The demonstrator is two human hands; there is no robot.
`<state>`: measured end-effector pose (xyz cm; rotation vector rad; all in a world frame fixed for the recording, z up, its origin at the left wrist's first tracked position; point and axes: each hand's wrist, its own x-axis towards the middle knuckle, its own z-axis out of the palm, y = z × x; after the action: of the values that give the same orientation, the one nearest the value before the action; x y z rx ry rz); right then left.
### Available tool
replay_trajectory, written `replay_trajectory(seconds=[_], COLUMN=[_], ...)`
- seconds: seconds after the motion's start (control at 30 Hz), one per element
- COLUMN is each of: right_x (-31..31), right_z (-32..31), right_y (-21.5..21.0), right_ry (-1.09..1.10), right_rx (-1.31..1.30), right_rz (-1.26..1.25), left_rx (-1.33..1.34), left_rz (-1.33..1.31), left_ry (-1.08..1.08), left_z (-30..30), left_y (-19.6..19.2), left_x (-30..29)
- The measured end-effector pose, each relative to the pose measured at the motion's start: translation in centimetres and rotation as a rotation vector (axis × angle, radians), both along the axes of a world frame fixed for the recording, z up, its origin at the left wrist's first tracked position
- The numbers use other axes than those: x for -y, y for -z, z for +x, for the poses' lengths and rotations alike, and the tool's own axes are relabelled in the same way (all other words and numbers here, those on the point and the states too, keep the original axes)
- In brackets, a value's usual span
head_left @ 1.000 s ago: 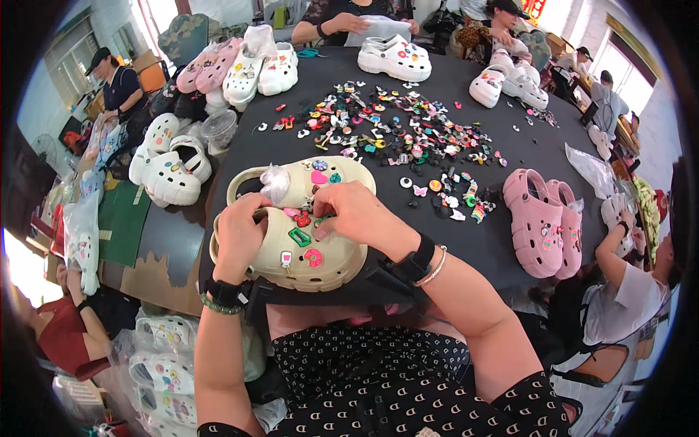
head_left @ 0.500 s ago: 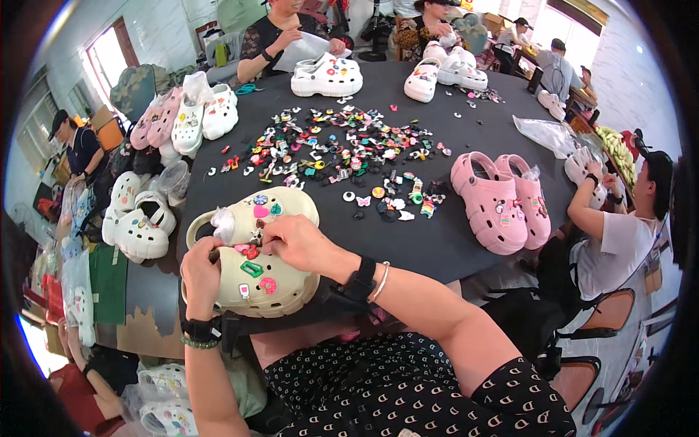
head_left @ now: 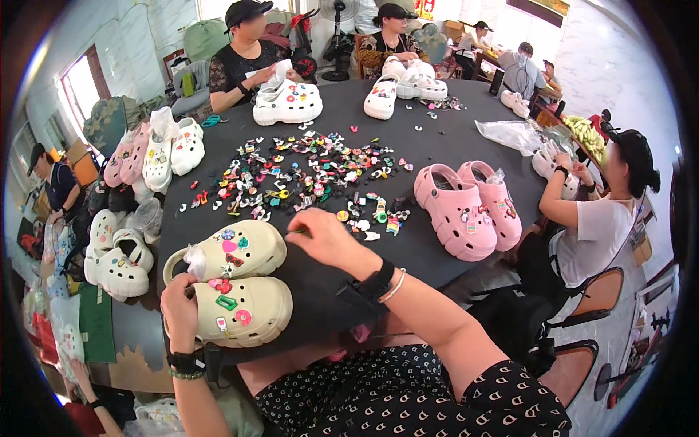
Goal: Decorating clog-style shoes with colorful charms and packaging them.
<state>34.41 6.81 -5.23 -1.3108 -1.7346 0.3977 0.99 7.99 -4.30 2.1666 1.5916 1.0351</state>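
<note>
Two cream clogs lie side by side on the table before me, toes to the right. My left hand point(head_left: 179, 307) is closed on the heel end of the nearer clog point(head_left: 263, 309), which carries red, green, white and pink charms. Just beyond it lies the farther clog point(head_left: 262, 244), with several charms on its top and clear plastic stuffed in its opening. My right hand point(head_left: 329, 237) hovers to the right of that clog, fingertips pinched on a small dark green charm point(head_left: 302, 230) that is mostly hidden. Beyond the hand spreads a pile of loose shoe charms point(head_left: 313, 171).
Pink clogs point(head_left: 455, 222) stand to the right. White clogs point(head_left: 287, 103) and another white pair point(head_left: 382, 98) are at the far side, more point(head_left: 116, 266) at the left. Teal scissors point(head_left: 211, 121) and a plastic bag point(head_left: 510, 136) lie farther off. Other people work around the table.
My right hand has left the nearer clog and moved right, toward the loose charms, with a small green charm in its fingertips. My left hand stays on the clog. The view has shifted.
</note>
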Motion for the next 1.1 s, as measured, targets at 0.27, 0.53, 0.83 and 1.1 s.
replay_trajectory(seconds=[0.27, 0.53, 0.83, 1.1], right_x=[2.4, 6.2, 6.8, 5.2], right_z=[2.8, -7.8, -11.7, -12.8], right_y=[1.8, -1.9, -0.8, 0.1], right_ry=[0.091, -0.323, -0.145, -0.227], right_rx=[0.17, 0.202, 0.418, 0.344], right_rz=[0.202, 0.14, 0.089, 0.075], left_rx=[-0.081, -0.005, -0.081, -0.026], left_rz=[0.079, -0.015, 0.123, 0.162], left_ry=[0.047, -0.018, 0.055, 0.018], left_z=[-0.2, 0.1, 0.7, -0.1], left_y=[1.2, -1.1, 1.1, 0.1], left_x=[-0.9, -0.1, -0.5, 0.4])
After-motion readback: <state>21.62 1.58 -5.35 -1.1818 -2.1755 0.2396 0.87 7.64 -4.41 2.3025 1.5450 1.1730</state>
